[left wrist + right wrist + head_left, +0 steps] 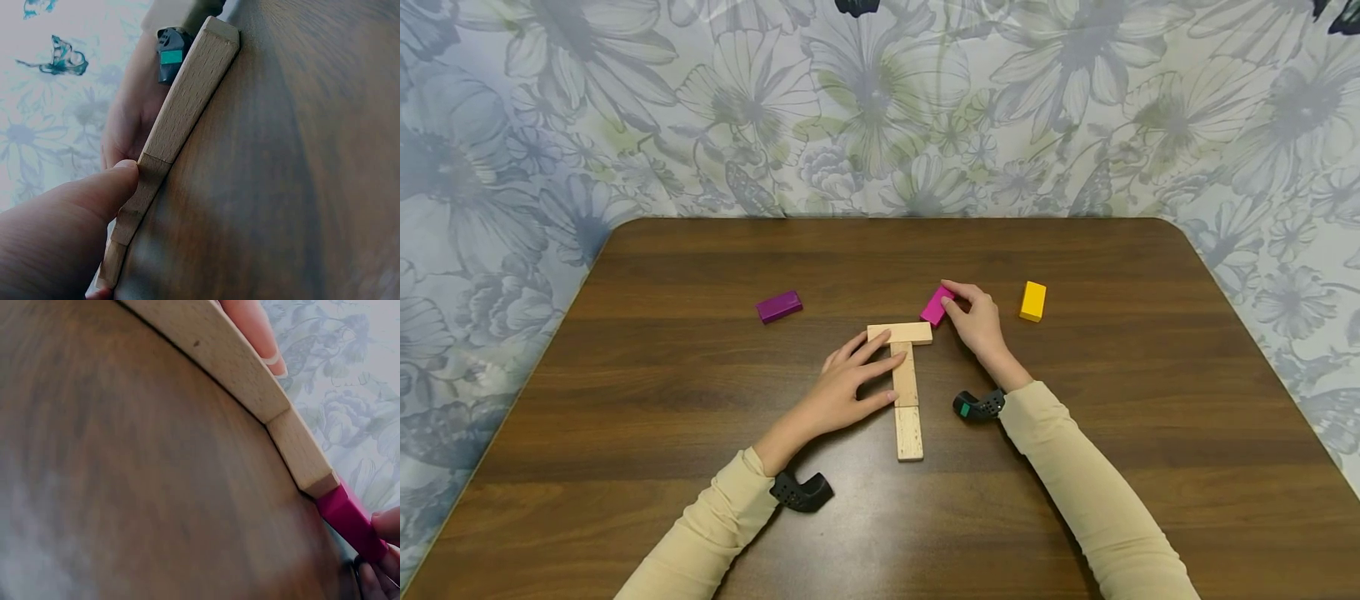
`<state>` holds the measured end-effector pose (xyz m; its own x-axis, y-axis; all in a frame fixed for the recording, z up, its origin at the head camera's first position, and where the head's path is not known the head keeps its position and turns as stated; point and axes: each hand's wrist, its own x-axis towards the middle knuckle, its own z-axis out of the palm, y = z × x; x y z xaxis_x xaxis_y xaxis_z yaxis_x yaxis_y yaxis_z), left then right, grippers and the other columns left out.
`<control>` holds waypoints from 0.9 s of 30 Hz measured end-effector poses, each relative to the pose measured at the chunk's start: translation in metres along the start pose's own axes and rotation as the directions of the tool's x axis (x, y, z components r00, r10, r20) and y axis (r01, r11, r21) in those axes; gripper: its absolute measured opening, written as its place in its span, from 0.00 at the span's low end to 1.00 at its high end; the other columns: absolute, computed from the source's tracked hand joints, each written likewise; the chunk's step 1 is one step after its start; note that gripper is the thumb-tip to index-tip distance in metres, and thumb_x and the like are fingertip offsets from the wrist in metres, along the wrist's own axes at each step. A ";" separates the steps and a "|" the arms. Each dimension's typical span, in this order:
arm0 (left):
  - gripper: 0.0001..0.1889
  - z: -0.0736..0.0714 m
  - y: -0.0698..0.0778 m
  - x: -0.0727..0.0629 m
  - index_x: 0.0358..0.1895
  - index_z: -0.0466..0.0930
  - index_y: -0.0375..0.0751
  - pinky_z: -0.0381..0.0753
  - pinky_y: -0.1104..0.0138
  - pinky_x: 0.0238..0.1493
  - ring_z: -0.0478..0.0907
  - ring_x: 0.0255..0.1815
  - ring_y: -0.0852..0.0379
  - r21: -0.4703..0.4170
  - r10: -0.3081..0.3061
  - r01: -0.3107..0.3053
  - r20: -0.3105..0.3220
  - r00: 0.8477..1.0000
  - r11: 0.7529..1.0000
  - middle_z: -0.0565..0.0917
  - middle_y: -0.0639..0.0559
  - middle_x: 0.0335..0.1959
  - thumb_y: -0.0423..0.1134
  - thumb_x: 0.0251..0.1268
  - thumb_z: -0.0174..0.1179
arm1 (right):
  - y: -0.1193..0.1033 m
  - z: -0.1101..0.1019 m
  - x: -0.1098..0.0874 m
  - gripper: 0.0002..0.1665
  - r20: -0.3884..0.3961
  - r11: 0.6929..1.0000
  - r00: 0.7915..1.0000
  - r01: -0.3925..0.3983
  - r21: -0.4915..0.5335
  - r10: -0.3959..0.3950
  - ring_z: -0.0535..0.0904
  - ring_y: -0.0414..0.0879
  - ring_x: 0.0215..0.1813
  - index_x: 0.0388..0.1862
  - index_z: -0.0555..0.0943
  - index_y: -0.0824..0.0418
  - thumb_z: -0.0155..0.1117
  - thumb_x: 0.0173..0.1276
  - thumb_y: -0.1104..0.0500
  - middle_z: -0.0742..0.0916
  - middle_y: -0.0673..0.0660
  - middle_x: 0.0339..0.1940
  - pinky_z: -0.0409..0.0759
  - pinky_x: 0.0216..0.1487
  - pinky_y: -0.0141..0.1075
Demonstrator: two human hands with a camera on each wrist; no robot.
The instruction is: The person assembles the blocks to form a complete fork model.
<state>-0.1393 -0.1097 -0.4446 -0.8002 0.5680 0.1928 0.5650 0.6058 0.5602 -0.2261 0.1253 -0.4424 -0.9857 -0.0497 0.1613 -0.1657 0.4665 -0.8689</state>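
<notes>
Three plain wooden blocks lie flat in a T: a crosswise block (917,333) at the far end, then a middle block (906,383) and a near block (909,437) end to end. My left hand (831,398) rests its spread fingertips on the crosswise and middle blocks, its thumb at the joint between the lower two. My right hand (977,321) pinches a pink block (935,307) between thumb and fingers. That pink block slants away from the crosswise block's right end; in the right wrist view the pink block (351,520) appears against that end.
A purple block (779,307) lies on the brown table (647,400) to the left. To the right of my right hand is a yellow block (1033,301). Black wrist devices (802,492) are on both sleeves. Beyond the table's far edge hangs a floral cloth (880,108).
</notes>
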 end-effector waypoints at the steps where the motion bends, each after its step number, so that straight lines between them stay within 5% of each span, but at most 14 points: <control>1: 0.28 0.000 0.000 0.000 0.67 0.68 0.52 0.46 0.39 0.60 0.44 0.71 0.40 -0.001 0.001 -0.001 0.001 1.000 1.000 0.53 0.51 0.73 0.51 0.65 0.58 | 0.000 0.000 0.000 0.19 0.000 1.000 1.000 0.008 -0.015 -0.008 0.73 0.51 0.54 0.59 0.77 0.64 0.57 0.70 0.63 0.79 0.61 0.55 0.71 0.53 0.42; 27: 0.28 -0.001 0.001 0.000 0.67 0.68 0.53 0.47 0.39 0.60 0.45 0.71 0.40 0.004 0.000 0.000 0.001 1.000 1.000 0.53 0.51 0.73 0.51 0.64 0.58 | -0.002 0.004 0.003 0.19 0.011 0.993 0.995 0.100 -0.061 -0.099 0.76 0.51 0.54 0.57 0.76 0.66 0.59 0.67 0.67 0.80 0.62 0.53 0.71 0.55 0.41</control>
<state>-0.1386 -0.1098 -0.4435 -0.7997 0.5686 0.1926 0.5661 0.6076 0.5570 -0.2290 0.1202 -0.4420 -0.9646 -0.1056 0.2416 -0.2610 0.5118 -0.8185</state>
